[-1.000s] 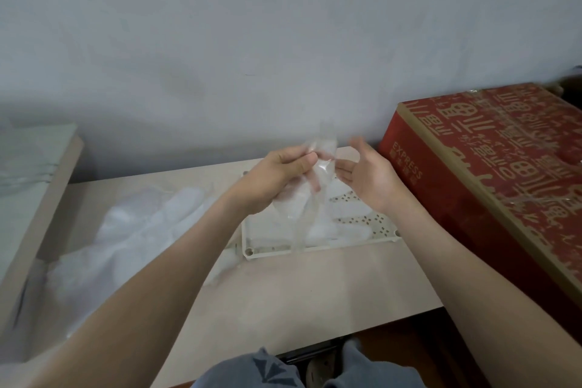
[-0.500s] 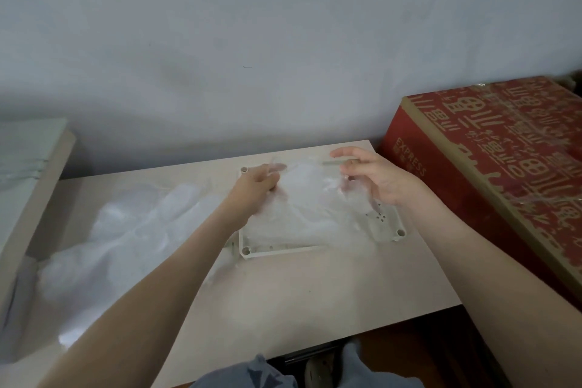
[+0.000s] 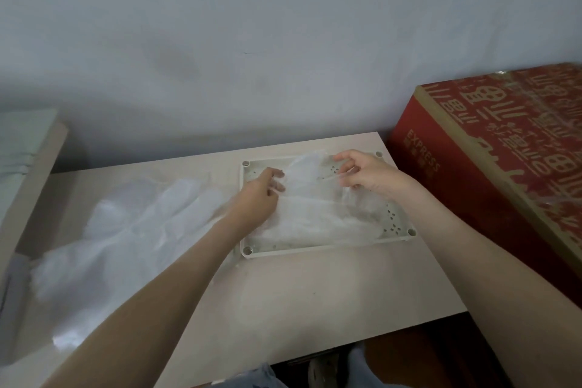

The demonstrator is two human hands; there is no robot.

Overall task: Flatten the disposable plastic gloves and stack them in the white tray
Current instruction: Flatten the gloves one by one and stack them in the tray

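Our left hand [image 3: 256, 198] and right hand [image 3: 368, 175] each pinch an edge of a thin clear plastic glove [image 3: 310, 181] over the shallow stack [image 3: 318, 227] in the white perforated plastic tray [image 3: 315, 250]; the big crumpled heap of clear gloves [image 3: 132, 230] is not yet done.

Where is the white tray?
In the head view, the white tray sits on the table, right of centre, between the glove pile and the red box.

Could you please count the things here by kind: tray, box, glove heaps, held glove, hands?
white tray: 1
red box: 1
loose glove pile: 1
glove stack in the tray: 1
top glove, pinched by both hands: 1
hands: 2 (left hand, right hand)
Total: 7
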